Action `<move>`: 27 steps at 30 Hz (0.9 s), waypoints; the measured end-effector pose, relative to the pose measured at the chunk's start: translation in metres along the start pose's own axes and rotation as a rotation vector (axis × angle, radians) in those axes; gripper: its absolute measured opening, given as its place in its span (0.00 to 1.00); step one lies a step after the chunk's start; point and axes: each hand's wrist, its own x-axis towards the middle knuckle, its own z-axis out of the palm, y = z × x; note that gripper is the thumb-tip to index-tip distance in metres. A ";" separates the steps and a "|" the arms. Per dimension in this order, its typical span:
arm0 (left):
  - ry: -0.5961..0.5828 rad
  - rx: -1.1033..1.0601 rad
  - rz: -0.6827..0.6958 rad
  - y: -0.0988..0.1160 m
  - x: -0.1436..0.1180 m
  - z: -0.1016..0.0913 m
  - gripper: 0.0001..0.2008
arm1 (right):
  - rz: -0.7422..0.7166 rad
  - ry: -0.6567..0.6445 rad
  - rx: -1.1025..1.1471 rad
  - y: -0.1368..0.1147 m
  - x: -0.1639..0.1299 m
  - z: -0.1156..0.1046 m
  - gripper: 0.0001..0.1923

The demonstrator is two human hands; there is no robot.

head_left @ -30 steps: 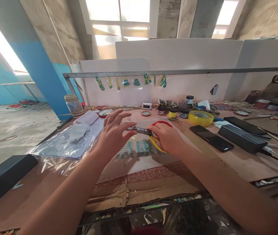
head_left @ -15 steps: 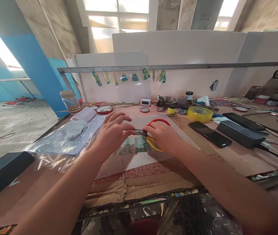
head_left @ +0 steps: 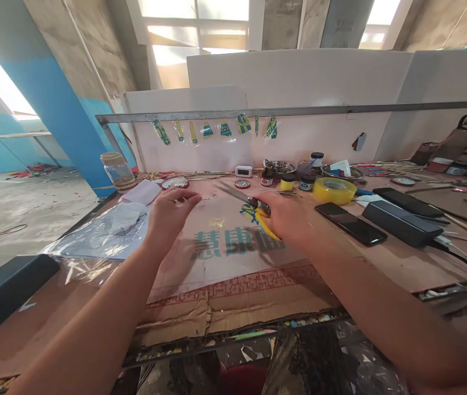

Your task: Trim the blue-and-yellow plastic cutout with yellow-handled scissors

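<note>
My right hand [head_left: 286,216] is wrapped round a pair of scissors [head_left: 263,208] with a yellow handle. Their blades point up and left, blurred by motion. A blue-and-yellow patterned piece [head_left: 248,213] shows just below the scissors. My left hand [head_left: 173,214] is pinched closed to the left of the blades; a faint thin sliver shows by its fingertips, too small to name. Under both hands lies a pale sheet [head_left: 217,274] with large green characters [head_left: 237,241]. A small clear-yellowish scrap [head_left: 217,223] rests on it.
Several patterned pieces [head_left: 225,129] hang from a metal rail [head_left: 299,109]. Small paint jars [head_left: 287,182], a tape roll [head_left: 334,191], a phone [head_left: 350,224] and a black box [head_left: 401,222] stand right. Plastic-wrapped papers [head_left: 105,236] and a glass jar [head_left: 117,170] are left.
My hands have drawn apart, the left moving left and up. The scissors have come away from the left fingers and turned upward. The patterned piece and the yellowish scrap now show.
</note>
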 end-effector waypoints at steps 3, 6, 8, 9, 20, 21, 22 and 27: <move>-0.231 0.046 -0.023 -0.016 -0.006 0.019 0.11 | 0.141 0.064 0.110 -0.002 0.004 -0.006 0.24; -0.325 0.066 -0.025 -0.024 -0.015 0.036 0.10 | 0.171 0.091 0.143 -0.002 0.005 -0.005 0.23; -0.347 0.070 -0.038 -0.026 -0.018 0.042 0.11 | 0.156 0.088 0.156 -0.001 0.005 -0.003 0.24; -0.356 0.073 -0.046 -0.028 -0.018 0.043 0.12 | 0.149 0.086 0.160 -0.001 0.005 -0.002 0.24; -0.499 0.211 0.009 -0.041 -0.013 0.047 0.15 | 0.122 0.145 0.430 0.002 0.007 0.006 0.23; -0.511 0.211 0.019 -0.042 -0.013 0.047 0.16 | 0.138 0.161 0.527 0.004 0.008 0.009 0.22; -0.524 0.210 0.030 -0.043 -0.013 0.047 0.17 | 0.147 0.173 0.632 0.005 0.009 0.011 0.21; -0.525 0.202 0.088 -0.040 -0.013 0.041 0.18 | 0.207 0.161 0.983 0.000 0.009 0.011 0.21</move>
